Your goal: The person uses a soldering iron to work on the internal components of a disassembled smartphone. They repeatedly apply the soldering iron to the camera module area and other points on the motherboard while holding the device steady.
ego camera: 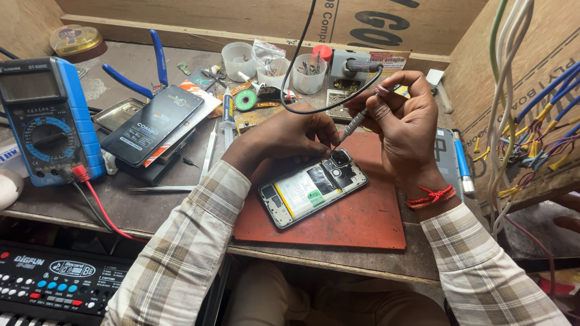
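An opened phone (314,188) with its back cover off lies on a red mat (356,223); its battery and camera module show. My left hand (284,142) rests on the phone's upper edge, fingers curled against it. My right hand (402,121) grips a grey soldering iron (356,119) like a pen, its tip pointing down at the phone's top near the camera. The iron's black cable (302,54) loops up and away.
A blue multimeter (45,121) with a red lead stands at the left. A black phone box (151,124), blue-handled pliers (145,72), tweezers (208,154), small plastic cups (308,72) of parts and a syringe sit behind. Bundled coloured wires (531,121) hang right. A keyboard (54,284) lies below left.
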### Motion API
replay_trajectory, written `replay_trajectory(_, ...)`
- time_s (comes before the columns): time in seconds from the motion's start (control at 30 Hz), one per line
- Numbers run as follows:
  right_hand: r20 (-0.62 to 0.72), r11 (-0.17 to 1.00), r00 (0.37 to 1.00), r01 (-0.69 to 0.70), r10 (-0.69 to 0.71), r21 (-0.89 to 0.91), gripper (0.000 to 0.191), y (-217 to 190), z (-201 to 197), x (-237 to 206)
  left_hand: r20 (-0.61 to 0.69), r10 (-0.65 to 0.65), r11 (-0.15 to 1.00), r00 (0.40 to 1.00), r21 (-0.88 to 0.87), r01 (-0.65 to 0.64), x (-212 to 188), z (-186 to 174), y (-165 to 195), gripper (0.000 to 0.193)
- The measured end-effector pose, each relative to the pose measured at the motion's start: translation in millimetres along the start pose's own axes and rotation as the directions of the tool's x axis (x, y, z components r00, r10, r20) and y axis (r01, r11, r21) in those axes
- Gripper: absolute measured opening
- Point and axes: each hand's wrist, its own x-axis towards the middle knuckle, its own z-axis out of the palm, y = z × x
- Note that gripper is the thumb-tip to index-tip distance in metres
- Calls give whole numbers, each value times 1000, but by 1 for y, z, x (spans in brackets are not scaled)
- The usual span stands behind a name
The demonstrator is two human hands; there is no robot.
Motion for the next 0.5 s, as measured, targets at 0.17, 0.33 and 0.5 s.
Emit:
replay_trajectory(0.17, -7, 1000, 1000, 0, 0, 6, 25, 1, 0, 0, 0, 10, 1000, 1000, -26, -10, 1, 1, 0, 22)
replay_trajectory(0.33, 2, 1000, 1000, 13, -13, -19, 24, 0, 0, 1, 3, 5, 1000, 1000, -28, -5, 1, 1, 1, 22)
replay_trajectory(0.5, 14, 999, 999, 31, -30, -36, 24, 0, 0, 1, 6, -17, 1000, 1000, -19, 17, 1, 0, 2, 23)
